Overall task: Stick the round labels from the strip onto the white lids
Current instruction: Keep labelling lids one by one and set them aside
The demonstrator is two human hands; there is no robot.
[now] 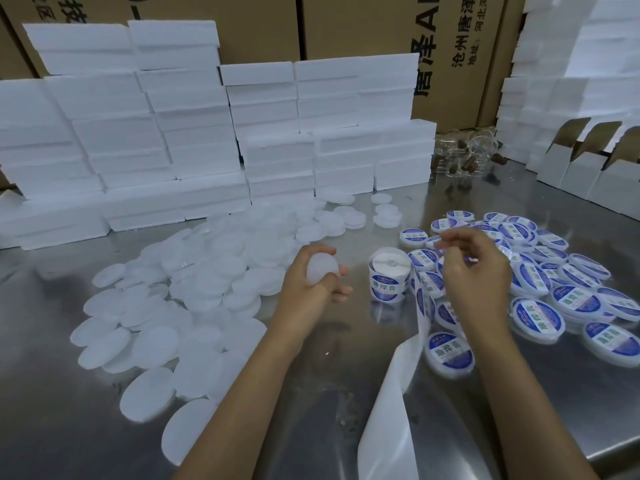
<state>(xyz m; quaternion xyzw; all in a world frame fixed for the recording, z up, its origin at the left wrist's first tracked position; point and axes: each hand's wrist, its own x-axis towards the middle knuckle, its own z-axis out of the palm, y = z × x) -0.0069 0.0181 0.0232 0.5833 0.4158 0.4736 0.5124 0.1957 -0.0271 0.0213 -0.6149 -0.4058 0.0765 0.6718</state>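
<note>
Left hand [311, 282] is gripping a blank white lid [322, 268]; right hand [474, 268] is hovering above the label roll [389, 275], fingertips pinched, contents unclear.

The shiny steel table [311, 393] carries everything. A heap of plain white round plastic lids [180, 289] spreads over its left half, running from the near edge toward the back. Behind the heap, along the far edge, stand stacks of white foam blocks [207, 133], with brown cardboard cartons [346, 26] behind those. Near the middle stands an upright roll of round blue-and-white labels [388, 277]; its white backing strip [391, 393] trails toward the near edge. To the right of the roll lies a pile of labelled white lids [554, 282]. Open white cardboard boxes [585, 168] stand at the far right corner.
</note>
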